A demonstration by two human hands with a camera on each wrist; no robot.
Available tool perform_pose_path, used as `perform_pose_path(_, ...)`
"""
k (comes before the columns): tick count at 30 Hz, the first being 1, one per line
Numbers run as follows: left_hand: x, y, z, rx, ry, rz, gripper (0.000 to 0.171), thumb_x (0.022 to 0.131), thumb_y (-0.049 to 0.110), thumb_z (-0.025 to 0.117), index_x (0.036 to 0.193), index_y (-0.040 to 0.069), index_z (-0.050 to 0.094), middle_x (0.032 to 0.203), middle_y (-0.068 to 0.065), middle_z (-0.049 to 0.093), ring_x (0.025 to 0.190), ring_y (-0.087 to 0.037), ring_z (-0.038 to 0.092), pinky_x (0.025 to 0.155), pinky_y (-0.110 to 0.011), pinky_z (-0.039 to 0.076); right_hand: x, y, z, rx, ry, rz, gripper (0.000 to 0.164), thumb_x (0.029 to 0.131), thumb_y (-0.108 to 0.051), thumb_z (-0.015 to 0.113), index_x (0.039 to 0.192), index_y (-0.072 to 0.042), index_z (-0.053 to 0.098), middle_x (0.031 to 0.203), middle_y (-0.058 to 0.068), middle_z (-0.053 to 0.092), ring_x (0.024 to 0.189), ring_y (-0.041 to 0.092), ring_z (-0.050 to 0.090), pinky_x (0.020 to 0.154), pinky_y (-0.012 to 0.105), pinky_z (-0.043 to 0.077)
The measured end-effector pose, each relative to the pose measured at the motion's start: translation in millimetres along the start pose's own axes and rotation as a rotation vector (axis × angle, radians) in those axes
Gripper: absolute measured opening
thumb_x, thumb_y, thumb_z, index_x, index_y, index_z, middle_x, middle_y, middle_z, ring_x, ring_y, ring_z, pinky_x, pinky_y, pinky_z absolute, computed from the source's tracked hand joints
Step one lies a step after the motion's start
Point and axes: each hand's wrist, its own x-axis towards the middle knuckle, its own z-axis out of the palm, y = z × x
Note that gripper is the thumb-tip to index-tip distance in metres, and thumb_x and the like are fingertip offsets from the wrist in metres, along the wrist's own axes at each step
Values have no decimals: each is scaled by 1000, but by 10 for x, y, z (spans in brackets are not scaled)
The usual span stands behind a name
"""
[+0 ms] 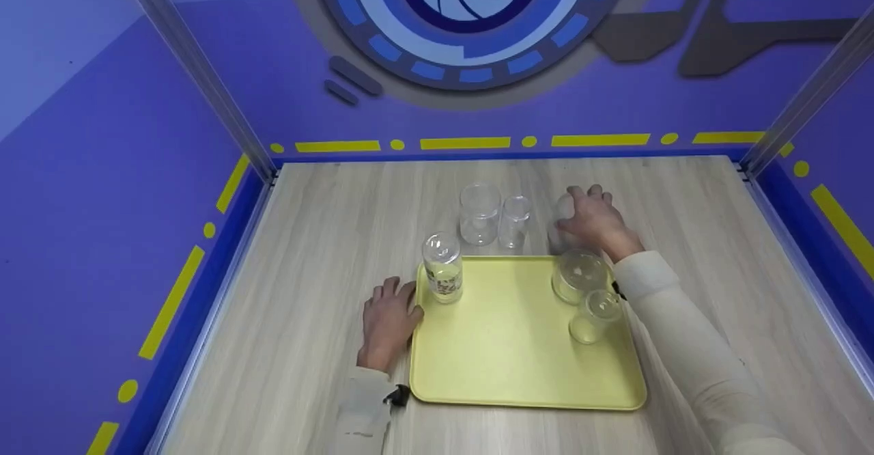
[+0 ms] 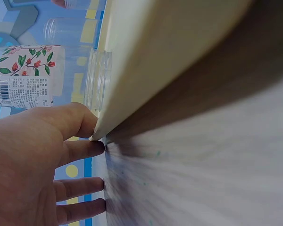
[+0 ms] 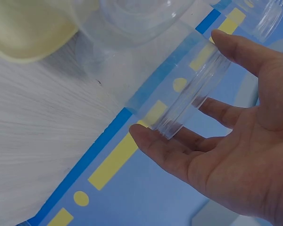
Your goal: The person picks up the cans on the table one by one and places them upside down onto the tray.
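Behind the right end of the yellow tray (image 1: pixel 519 366), my right hand (image 1: pixel 595 221) grips a clear jar (image 3: pixel 179 89) by its upper rim, thumb on one side and fingers on the other. My left hand (image 1: pixel 388 322) is at the tray's left edge. Its thumb touches the rim, while the straight fingers reach down to the table in the left wrist view. Near the back left corner of the tray stands a clear jar with a floral label (image 2: pixel 26 70), its neck downward. At the tray's right side stand a wide clear jar (image 1: pixel 579 276) and a smaller clear jar (image 1: pixel 594 317).
On the wooden table (image 1: pixel 307 236) behind the tray, a wide clear container (image 1: pixel 479 214) stands beside a narrow clear jar (image 1: pixel 515 221). Blue walls with yellow markings (image 1: pixel 464 143) enclose the table at the back and both sides.
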Motion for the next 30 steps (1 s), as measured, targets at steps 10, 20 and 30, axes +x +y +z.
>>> perform_pose_path(10, 3, -5, 12, 6, 29, 21, 44, 94, 28, 69, 135, 11, 71, 142, -21, 57, 121, -42, 55, 93, -60, 50, 14, 16, 21, 22, 20, -1, 78, 95, -25, 74, 156, 8, 38, 142, 44, 36, 129, 59, 38, 102, 69, 44)
perform_pose_path(20, 0, -2, -1, -12, 6, 6, 45, 95, 28, 68, 137, 11, 70, 145, -21, 56, 125, -42, 53, 96, -61, 48, -24, 26, 15, 27, 53, -13, 78, 97, -27, 72, 157, 8, 36, 142, 45, 35, 129, 60, 38, 103, 70, 42)
perform_pose_path(30, -10, 2, 1, -15, -2, -4, 46, 95, 27, 68, 138, 11, 69, 146, -21, 55, 127, -42, 52, 98, -62, 47, -66, 21, -17, 91, 83, 17, 80, 98, -32, 73, 158, 6, 36, 145, 44, 35, 132, 60, 37, 105, 71, 40)
